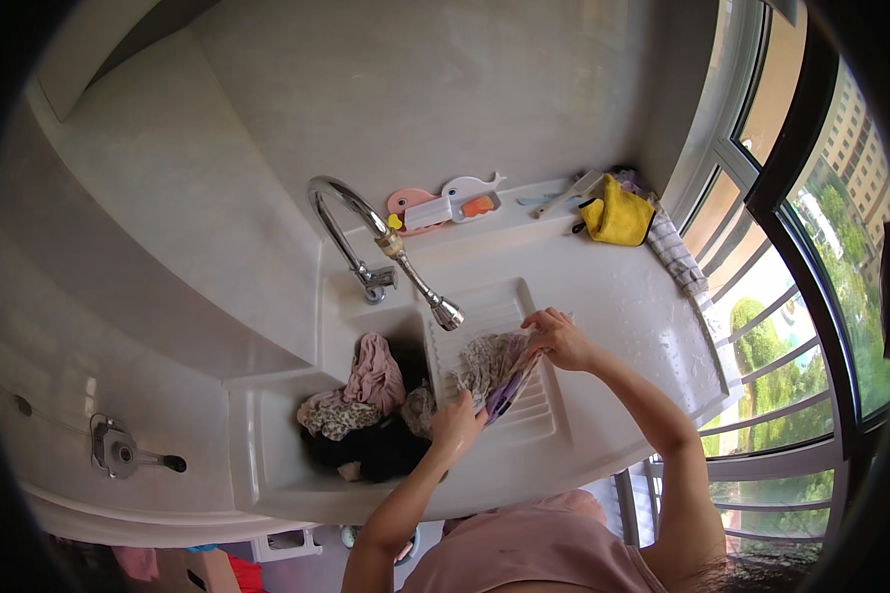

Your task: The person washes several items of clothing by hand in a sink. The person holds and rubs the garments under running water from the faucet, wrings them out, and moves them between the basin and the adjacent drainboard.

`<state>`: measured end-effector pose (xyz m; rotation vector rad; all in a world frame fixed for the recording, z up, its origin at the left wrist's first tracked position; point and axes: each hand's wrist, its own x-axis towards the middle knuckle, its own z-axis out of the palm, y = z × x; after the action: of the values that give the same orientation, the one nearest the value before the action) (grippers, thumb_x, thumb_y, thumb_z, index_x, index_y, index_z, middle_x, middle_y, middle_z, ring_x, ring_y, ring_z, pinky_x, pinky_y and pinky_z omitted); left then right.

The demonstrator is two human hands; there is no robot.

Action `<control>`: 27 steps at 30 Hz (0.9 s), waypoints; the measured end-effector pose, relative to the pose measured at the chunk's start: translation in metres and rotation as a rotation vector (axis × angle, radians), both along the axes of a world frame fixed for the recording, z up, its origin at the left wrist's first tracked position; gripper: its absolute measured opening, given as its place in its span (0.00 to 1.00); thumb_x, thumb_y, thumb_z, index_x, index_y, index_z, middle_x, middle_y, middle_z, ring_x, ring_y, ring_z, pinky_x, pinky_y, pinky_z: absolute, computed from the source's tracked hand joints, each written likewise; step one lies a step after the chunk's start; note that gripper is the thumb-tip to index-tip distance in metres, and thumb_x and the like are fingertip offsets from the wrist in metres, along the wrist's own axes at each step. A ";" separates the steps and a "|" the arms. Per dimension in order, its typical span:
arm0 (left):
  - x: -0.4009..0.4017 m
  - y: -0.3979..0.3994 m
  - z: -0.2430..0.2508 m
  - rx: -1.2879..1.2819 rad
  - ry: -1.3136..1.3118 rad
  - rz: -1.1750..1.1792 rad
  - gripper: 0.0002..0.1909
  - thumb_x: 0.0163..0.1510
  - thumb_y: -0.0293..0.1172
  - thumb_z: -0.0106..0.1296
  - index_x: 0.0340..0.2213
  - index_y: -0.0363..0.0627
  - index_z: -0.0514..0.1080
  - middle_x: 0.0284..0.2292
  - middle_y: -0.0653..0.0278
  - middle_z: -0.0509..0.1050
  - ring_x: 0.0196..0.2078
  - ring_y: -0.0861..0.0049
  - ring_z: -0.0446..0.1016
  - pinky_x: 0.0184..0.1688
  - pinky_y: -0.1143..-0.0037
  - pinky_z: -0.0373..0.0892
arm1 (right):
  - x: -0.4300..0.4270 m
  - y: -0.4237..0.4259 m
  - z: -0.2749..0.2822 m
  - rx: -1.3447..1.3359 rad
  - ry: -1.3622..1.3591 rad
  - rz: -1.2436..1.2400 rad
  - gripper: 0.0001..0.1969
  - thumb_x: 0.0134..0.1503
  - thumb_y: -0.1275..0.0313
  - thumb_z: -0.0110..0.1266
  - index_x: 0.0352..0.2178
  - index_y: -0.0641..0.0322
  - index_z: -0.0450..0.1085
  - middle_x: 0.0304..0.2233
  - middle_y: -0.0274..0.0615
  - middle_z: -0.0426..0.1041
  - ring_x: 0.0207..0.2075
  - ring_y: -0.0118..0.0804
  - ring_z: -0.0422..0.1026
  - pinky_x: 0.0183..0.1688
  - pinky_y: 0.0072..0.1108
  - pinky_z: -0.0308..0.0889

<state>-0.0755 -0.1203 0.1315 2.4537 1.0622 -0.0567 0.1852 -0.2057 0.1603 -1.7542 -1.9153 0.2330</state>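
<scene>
Between my two hands a wet, thin garment (493,363), pale grey with purple parts, is stretched over the ribbed washboard (541,411) moulded into the sink unit. My left hand (457,430) grips its near left end, close to the basin's edge. The far right end is pinched in the fingers of my right hand (560,339), above the board's right side. In the basin (267,445) left of my hands lies a heap of clothes: a pink garment (374,370), a floral cloth (337,415) and black fabric (378,448). My left forearm hides part of the heap.
A chrome faucet (408,270) arches over the basin, its nozzle just behind the garment. Along the back ledge are whale-shaped soap dishes (445,204), a brush (564,196) and a yellow cloth (617,215). A rolled striped towel (675,248) lies by the barred window (771,385).
</scene>
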 end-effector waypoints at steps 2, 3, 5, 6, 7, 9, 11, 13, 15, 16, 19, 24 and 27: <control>-0.002 -0.003 0.021 -0.201 0.149 -0.093 0.28 0.47 0.53 0.51 0.37 0.39 0.65 0.30 0.47 0.74 0.36 0.52 0.74 0.38 0.59 0.68 | 0.000 0.019 -0.011 0.006 0.015 0.058 0.11 0.40 0.77 0.53 0.27 0.49 0.75 0.46 0.35 0.67 0.47 0.41 0.63 0.49 0.34 0.58; -0.004 0.002 0.022 -0.197 0.148 -0.083 0.28 0.47 0.53 0.51 0.37 0.39 0.65 0.30 0.47 0.74 0.36 0.52 0.74 0.38 0.59 0.68 | -0.005 0.026 -0.017 0.010 0.014 0.068 0.11 0.40 0.77 0.53 0.27 0.49 0.75 0.46 0.35 0.67 0.47 0.41 0.63 0.49 0.34 0.58; -0.004 0.011 0.022 -0.257 0.092 -0.130 0.29 0.45 0.52 0.53 0.41 0.41 0.66 0.39 0.47 0.72 0.41 0.55 0.72 0.41 0.62 0.68 | -0.012 0.030 -0.029 -0.217 -0.099 -0.032 0.09 0.43 0.71 0.52 0.29 0.50 0.74 0.44 0.36 0.68 0.48 0.41 0.64 0.51 0.36 0.57; -0.001 0.014 0.029 -0.084 0.098 -0.205 0.30 0.44 0.47 0.55 0.45 0.41 0.64 0.47 0.48 0.67 0.50 0.57 0.67 0.46 0.62 0.66 | -0.012 0.028 -0.038 -0.193 -0.059 -0.054 0.09 0.42 0.72 0.51 0.28 0.50 0.73 0.44 0.36 0.68 0.50 0.39 0.62 0.50 0.36 0.55; 0.004 0.021 0.027 -0.086 0.100 -0.202 0.30 0.44 0.47 0.55 0.45 0.41 0.64 0.47 0.48 0.67 0.50 0.57 0.67 0.46 0.62 0.66 | -0.015 0.024 -0.039 -0.195 -0.057 -0.050 0.09 0.42 0.72 0.51 0.28 0.50 0.73 0.44 0.36 0.68 0.50 0.39 0.62 0.50 0.36 0.55; 0.017 0.035 0.009 0.336 -0.274 -0.251 0.34 0.42 0.40 0.56 0.50 0.44 0.60 0.50 0.54 0.63 0.55 0.60 0.60 0.53 0.62 0.60 | -0.019 0.013 -0.037 -0.162 -0.052 -0.077 0.08 0.42 0.72 0.53 0.28 0.50 0.73 0.44 0.35 0.68 0.50 0.39 0.62 0.51 0.36 0.54; 0.031 0.034 -0.011 0.326 -0.297 -0.325 0.35 0.41 0.36 0.55 0.52 0.44 0.58 0.49 0.55 0.64 0.55 0.60 0.60 0.54 0.61 0.58 | -0.032 -0.004 -0.030 -0.072 -0.150 -0.090 0.08 0.42 0.73 0.54 0.28 0.50 0.73 0.44 0.35 0.68 0.50 0.39 0.62 0.51 0.35 0.53; 0.044 0.035 -0.025 0.318 -0.325 -0.416 0.38 0.40 0.32 0.54 0.54 0.45 0.56 0.47 0.56 0.65 0.54 0.61 0.60 0.55 0.60 0.56 | -0.031 -0.014 -0.029 0.020 -0.250 -0.120 0.08 0.42 0.74 0.55 0.27 0.50 0.73 0.43 0.34 0.68 0.50 0.39 0.62 0.52 0.35 0.53; 0.049 0.036 -0.034 0.125 -0.342 -0.511 0.39 0.39 0.30 0.53 0.56 0.48 0.56 0.45 0.56 0.65 0.51 0.59 0.62 0.54 0.59 0.55 | -0.023 -0.020 -0.033 -0.010 -0.178 -0.043 0.09 0.44 0.76 0.53 0.30 0.50 0.73 0.42 0.36 0.69 0.48 0.41 0.64 0.51 0.36 0.55; 0.046 0.037 -0.037 0.177 -0.410 -0.527 0.31 0.38 0.26 0.52 0.49 0.45 0.65 0.41 0.55 0.67 0.46 0.59 0.65 0.50 0.61 0.59 | -0.019 -0.023 -0.033 -0.010 -0.176 -0.047 0.09 0.44 0.76 0.53 0.30 0.50 0.73 0.42 0.36 0.69 0.48 0.41 0.64 0.51 0.36 0.55; 0.028 0.073 -0.037 0.067 -0.808 -0.025 0.11 0.37 0.20 0.52 0.28 0.35 0.72 0.31 0.52 0.66 0.36 0.59 0.69 0.36 0.70 0.66 | -0.015 -0.024 -0.019 0.072 -0.012 -0.068 0.11 0.45 0.80 0.51 0.29 0.51 0.73 0.43 0.39 0.68 0.48 0.41 0.64 0.52 0.34 0.56; -0.013 0.102 -0.066 -0.437 -0.942 0.603 0.13 0.49 0.29 0.46 0.34 0.31 0.63 0.35 0.54 0.60 0.38 0.66 0.61 0.44 0.69 0.58 | -0.008 -0.007 -0.023 0.135 0.112 -0.224 0.14 0.46 0.77 0.52 0.38 0.57 0.70 0.50 0.41 0.65 0.54 0.46 0.60 0.53 0.36 0.55; -0.010 0.071 -0.073 -0.492 -0.749 0.578 0.26 0.53 0.44 0.51 0.42 0.34 0.58 0.42 0.50 0.58 0.47 0.60 0.59 0.50 0.65 0.57 | -0.014 0.012 -0.041 0.077 0.088 -0.506 0.18 0.48 0.71 0.51 0.43 0.59 0.67 0.51 0.43 0.64 0.56 0.49 0.57 0.54 0.39 0.54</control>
<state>-0.0856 -0.0496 0.0589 1.4553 1.1617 0.6479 0.1712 -0.1937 0.1197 -2.0654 -1.3442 0.0482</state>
